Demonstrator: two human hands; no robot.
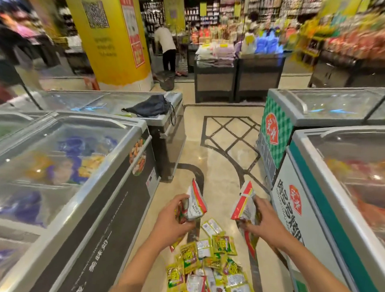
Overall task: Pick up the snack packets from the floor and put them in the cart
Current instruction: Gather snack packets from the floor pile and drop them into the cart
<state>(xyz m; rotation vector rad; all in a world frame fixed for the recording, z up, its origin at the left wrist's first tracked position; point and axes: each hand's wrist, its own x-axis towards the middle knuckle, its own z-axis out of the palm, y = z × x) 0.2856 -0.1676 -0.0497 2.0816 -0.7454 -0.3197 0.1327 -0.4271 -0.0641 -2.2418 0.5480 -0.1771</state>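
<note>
Several yellow, red and silver snack packets [211, 264] lie in a heap on the beige floor between two freezers, below my hands. My left hand [170, 217] is shut on a small bundle of snack packets [195, 203], held upright above the heap. To the right, my right hand [264, 222] is shut on another bundle of snack packets [245, 206], also raised. No cart is in view.
A glass-topped chest freezer [62, 173] lines the left of the aisle; another freezer [343, 194] stands on the right. A dark bag [150, 107] lies on a further freezer. A person [166, 47] bends by a yellow pillar [114, 39] near a basket [166, 79].
</note>
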